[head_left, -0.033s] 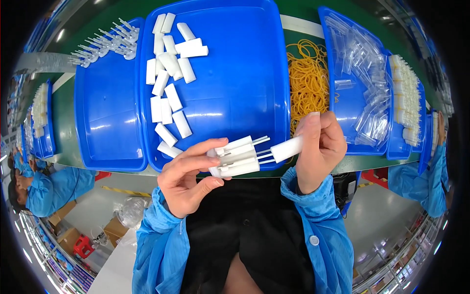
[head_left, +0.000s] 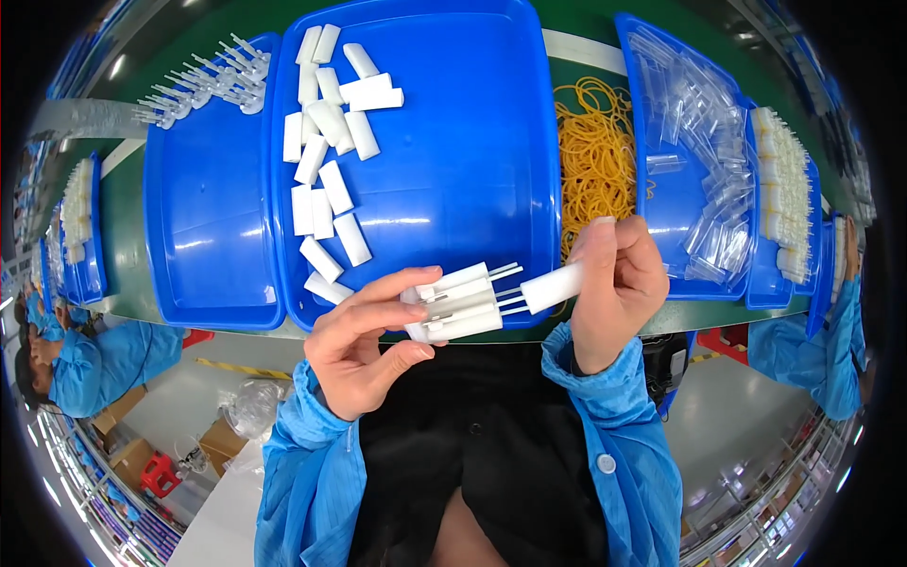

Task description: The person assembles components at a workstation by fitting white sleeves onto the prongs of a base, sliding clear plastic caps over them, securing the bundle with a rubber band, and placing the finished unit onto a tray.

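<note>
The left hand [head_left: 364,345] grips a small bundle of white plastic pieces [head_left: 453,302], thumb under and fingers [head_left: 402,283] curled over its near end. The bundle lies roughly level just in front of the near rim of the large blue tray [head_left: 472,170]. Thin metal pins [head_left: 510,288] stick out of the bundle's right end, so its long axis runs left to right, toward the other hand.

The right hand [head_left: 614,283] pinches a single white cap [head_left: 553,286], a smooth rounded sleeve, between thumb and fingertips. The cap lies on the same left-right axis, just to the right of the bundle, its open end at the pin tips; whether a pin has entered it cannot be told. The right hand is the nearer to the cap, the left to the bundle.

Inside the large blue tray, more loose white caps [head_left: 326,161] lie scattered along its left half. To the right of that tray sits a heap of yellow rubber bands [head_left: 595,156] on the green counter [head_left: 586,71], then a tray of clear plastic pieces [head_left: 704,161]. To its left a smaller blue tray [head_left: 203,227] has needle-like parts [head_left: 198,90] at its far edge.
</note>
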`<action>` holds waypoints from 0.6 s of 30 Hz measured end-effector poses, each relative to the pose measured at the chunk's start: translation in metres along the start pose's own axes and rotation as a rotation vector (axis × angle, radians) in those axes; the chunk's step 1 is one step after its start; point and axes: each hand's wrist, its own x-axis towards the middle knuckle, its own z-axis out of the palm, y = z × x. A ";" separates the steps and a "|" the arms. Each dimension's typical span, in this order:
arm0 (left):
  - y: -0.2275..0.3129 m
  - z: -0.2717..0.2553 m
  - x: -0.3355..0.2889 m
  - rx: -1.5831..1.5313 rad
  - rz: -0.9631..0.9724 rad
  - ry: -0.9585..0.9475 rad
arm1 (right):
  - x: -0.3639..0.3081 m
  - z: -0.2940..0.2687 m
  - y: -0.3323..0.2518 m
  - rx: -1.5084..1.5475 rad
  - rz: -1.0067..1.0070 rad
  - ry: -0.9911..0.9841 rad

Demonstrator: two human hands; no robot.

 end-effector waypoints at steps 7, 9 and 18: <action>0.005 0.001 0.004 0.252 0.123 -0.040 | -0.009 0.005 0.002 -0.059 -0.085 -0.075; 0.006 0.000 0.003 0.310 0.175 -0.072 | -0.011 0.004 0.001 -0.089 -0.113 -0.088; 0.007 -0.006 0.005 0.199 0.140 -0.051 | -0.009 0.013 0.007 -0.092 -0.364 -0.135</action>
